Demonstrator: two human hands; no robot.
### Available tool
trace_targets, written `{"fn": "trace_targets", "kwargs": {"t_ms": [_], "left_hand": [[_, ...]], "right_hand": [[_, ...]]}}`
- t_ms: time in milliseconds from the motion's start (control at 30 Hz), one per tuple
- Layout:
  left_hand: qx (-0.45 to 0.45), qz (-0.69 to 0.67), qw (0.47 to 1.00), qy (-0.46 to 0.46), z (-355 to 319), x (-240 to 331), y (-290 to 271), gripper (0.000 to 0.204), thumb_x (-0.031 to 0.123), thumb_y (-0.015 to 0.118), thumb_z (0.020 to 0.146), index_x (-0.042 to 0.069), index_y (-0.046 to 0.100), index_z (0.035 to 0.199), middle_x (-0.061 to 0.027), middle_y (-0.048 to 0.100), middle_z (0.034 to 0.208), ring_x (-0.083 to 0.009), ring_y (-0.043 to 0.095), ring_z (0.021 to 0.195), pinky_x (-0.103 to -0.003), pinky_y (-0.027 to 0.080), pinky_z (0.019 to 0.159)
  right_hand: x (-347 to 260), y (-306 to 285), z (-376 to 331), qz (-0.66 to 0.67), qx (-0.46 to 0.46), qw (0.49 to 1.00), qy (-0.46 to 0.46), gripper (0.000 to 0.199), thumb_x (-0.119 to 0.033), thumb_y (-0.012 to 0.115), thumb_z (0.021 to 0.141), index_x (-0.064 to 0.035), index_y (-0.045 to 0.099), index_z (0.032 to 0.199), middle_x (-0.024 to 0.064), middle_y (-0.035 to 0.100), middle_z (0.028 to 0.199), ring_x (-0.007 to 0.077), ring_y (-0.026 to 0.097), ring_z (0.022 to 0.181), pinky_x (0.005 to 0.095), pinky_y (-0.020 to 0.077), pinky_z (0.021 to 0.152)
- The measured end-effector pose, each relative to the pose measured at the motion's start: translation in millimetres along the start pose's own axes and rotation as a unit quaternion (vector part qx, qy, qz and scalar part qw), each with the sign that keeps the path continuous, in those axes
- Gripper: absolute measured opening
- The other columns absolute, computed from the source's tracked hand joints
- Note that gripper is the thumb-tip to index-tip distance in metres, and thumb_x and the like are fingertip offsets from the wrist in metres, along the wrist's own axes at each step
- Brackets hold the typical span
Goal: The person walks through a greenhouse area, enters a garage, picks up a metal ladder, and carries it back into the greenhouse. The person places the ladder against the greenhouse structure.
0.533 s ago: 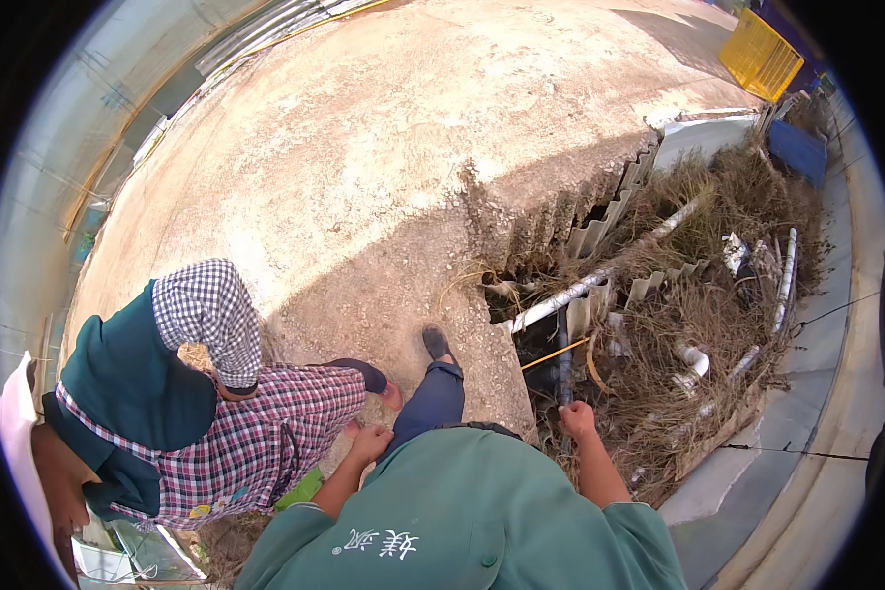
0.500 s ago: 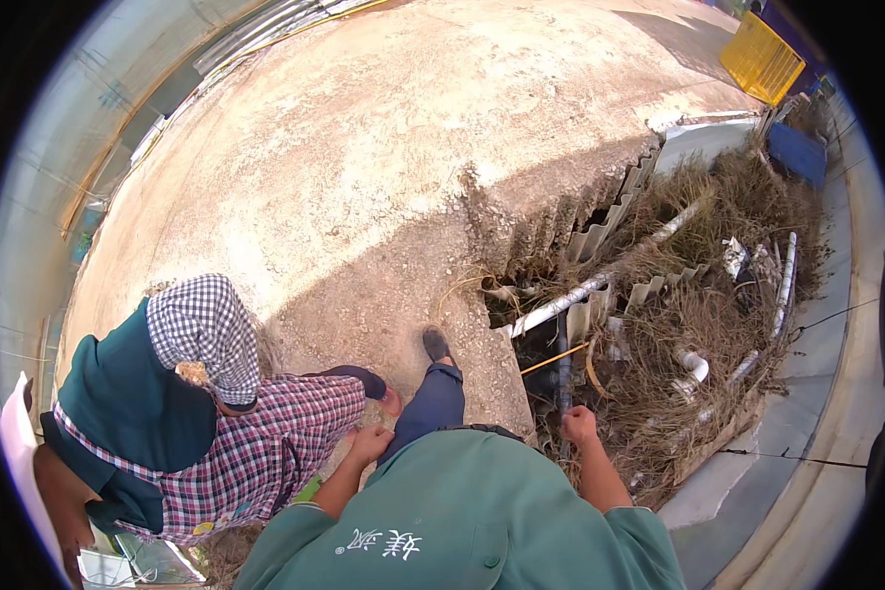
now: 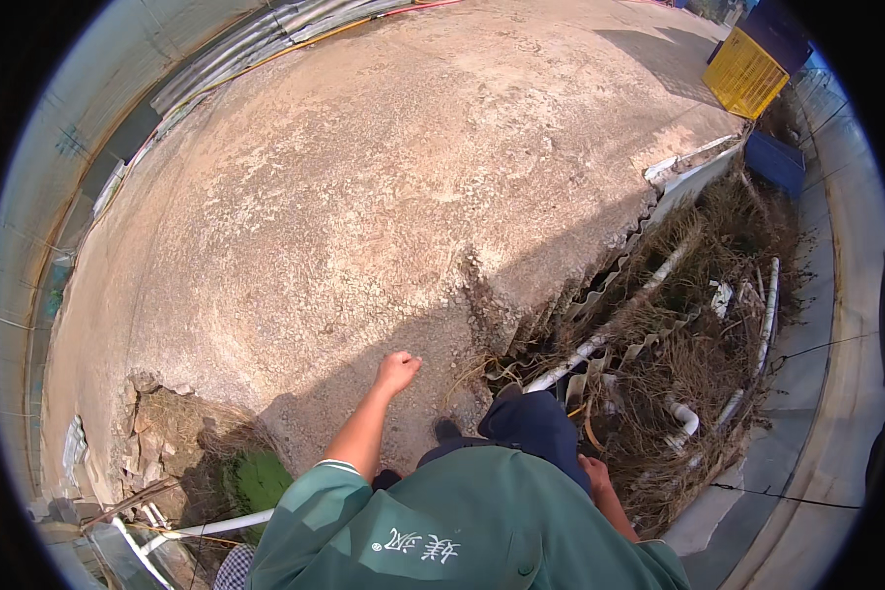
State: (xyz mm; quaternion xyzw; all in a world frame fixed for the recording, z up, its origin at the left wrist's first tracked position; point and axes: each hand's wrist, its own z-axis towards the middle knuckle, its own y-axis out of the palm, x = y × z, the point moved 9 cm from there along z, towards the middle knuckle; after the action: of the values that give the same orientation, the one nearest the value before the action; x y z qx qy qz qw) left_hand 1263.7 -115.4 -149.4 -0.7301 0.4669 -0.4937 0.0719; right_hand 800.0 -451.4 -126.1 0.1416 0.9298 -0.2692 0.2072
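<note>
My left grip (image 3: 397,373) is clenched; right grip (image 3: 596,478), can't tell. White pipe (image 3: 570,365) lies beyond right grip, slanting far-right.

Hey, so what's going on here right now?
A person in a green shirt is out on gravelly ground. The left hand is held out in front, curled, with nothing visible in it. The right hand is beside the dark trousers, its grip unclear. To the right, a white pipe lies among dry grass.
</note>
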Motion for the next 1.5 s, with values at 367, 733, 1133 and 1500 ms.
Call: {"fn": "trace_targets", "kwargs": {"t_ms": [367, 733, 1133, 1500], "left_hand": [[-0.165, 0.151, 0.959, -0.171, 22, -30, 3, 0.039, 0.040, 0.064, 0.078, 0.005, 0.070, 0.095, -0.0164, 0.070, 0.091, -0.0322, 0.067, 0.089, -0.041, 0.051, 0.078], [-0.056, 0.002, 0.977, -0.204, 114, 219, -172, 0.046, 0.045, 0.062, 0.080, 0.003, 0.071, 0.097, -0.0215, 0.068, 0.095, -0.0330, 0.067, 0.093, -0.042, 0.051, 0.080], [-0.166, 0.050, 0.985, -0.016, 402, 241, -139, 0.047, 0.046, 0.058, 0.079, 0.002, 0.071, 0.089, -0.0215, 0.068, 0.088, -0.0345, 0.067, 0.088, -0.043, 0.051, 0.078], [-0.030, 0.071, 0.994, 0.077, 816, 679, -304, 0.028, 0.021, 0.062, 0.083, 0.000, 0.067, 0.100, -0.0112, 0.069, 0.085, -0.0191, 0.066, 0.069, -0.032, 0.053, 0.065]], "right_hand": [[-277, 54, 185, 0.237, -0.190, 0.950, 0.073, 0.070, -0.057, 0.043, 0.095, 0.0021, 0.052, 0.132, 0.0160, 0.061, 0.123, 0.0241, 0.058, 0.112, 0.0344, 0.0439, 0.098], [-514, -13, 239, -0.226, -0.288, 0.925, -0.105, 0.067, -0.057, 0.051, 0.089, -0.0005, 0.060, 0.124, 0.0183, 0.061, 0.124, 0.0289, 0.058, 0.116, 0.0348, 0.0425, 0.100], [-640, -78, 386, -0.320, -0.264, 0.897, -0.151, 0.049, -0.045, 0.052, 0.085, -0.0047, 0.068, 0.109, 0.0208, 0.067, 0.107, 0.0314, 0.066, 0.097, 0.0350, 0.0515, 0.086], [-928, -285, 401, 0.079, 0.003, 0.996, -0.038, 0.039, -0.028, 0.056, 0.090, 0.0001, 0.061, 0.116, 0.0103, 0.067, 0.096, 0.0199, 0.067, 0.078, 0.0341, 0.0542, 0.062]]}}
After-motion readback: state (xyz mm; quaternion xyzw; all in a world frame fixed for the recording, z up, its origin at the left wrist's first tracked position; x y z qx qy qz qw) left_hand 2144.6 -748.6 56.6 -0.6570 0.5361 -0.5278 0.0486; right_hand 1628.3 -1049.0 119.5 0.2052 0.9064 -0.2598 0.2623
